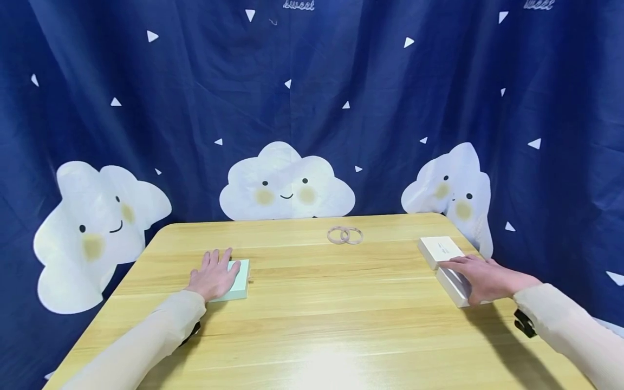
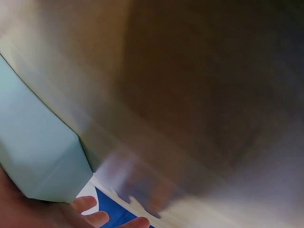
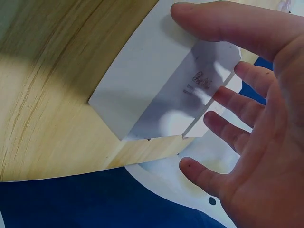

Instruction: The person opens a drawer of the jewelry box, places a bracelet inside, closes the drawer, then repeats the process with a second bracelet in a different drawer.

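Table (image 1: 312,314) on my head feed is pale wood grain, and both hands are parked over boxes. Left hand (image 1: 213,280) is lying across the left part of a mint-green box (image 1: 239,285), fingers pretty much straight and spread, thumb over the top. Looks like it's just resting there, not wrapped round it. My left wrist cam is mostly blur, but I do get the box beside the palm.

Right hand (image 1: 489,279) is way over on the other side, spread wide above the nearer white box (image 1: 453,285), thumb well apart from the fingers. I'm not seeing a grip, and I honestly can't tell if any fingertip touches it. The farther white box (image 1: 441,249) sits right beyond, with small print on its lid.

Two pale rings (image 1: 348,235) overlap near the back edge, in front of a blue curtain (image 1: 312,81) with smiley clouds.
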The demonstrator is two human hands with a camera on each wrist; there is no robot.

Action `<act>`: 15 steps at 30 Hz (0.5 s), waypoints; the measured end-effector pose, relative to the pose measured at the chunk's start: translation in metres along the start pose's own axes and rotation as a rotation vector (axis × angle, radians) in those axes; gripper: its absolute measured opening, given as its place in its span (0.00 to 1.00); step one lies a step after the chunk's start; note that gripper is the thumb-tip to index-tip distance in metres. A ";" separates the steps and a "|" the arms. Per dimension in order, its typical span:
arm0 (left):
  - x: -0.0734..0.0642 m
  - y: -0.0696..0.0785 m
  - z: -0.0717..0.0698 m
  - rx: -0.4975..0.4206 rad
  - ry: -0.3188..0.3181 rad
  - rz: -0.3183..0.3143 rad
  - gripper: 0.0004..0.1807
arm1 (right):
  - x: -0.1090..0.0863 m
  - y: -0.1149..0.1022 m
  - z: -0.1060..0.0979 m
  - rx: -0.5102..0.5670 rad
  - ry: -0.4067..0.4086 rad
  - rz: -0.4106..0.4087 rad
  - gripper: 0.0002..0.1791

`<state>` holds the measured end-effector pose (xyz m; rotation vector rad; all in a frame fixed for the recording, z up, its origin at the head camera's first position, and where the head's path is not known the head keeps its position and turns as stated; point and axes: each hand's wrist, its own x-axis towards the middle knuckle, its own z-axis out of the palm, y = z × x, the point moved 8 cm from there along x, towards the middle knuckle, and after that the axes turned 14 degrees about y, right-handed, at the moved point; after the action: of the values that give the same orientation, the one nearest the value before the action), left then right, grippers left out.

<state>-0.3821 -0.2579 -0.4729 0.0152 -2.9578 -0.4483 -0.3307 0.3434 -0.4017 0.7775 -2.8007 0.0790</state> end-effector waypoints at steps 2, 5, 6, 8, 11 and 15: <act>0.000 0.000 0.000 -0.001 0.000 -0.003 0.42 | 0.000 0.000 0.000 -0.001 -0.001 0.000 0.55; 0.000 0.001 -0.001 -0.002 -0.002 -0.006 0.41 | 0.000 0.000 0.000 -0.002 0.000 0.001 0.55; 0.000 0.001 -0.002 -0.001 -0.002 -0.006 0.42 | 0.000 0.000 -0.001 -0.003 0.001 0.000 0.55; -0.001 0.002 -0.002 0.003 0.001 -0.002 0.42 | 0.000 0.001 -0.001 -0.002 0.003 -0.001 0.55; -0.002 0.003 -0.003 0.004 0.003 0.000 0.42 | 0.000 0.001 -0.001 -0.008 0.005 -0.001 0.55; -0.003 0.004 -0.004 0.009 0.005 0.002 0.42 | 0.001 0.001 -0.001 -0.018 0.003 0.002 0.55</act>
<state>-0.3783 -0.2552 -0.4681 0.0146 -2.9544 -0.4343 -0.3318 0.3440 -0.4000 0.7700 -2.7957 0.0547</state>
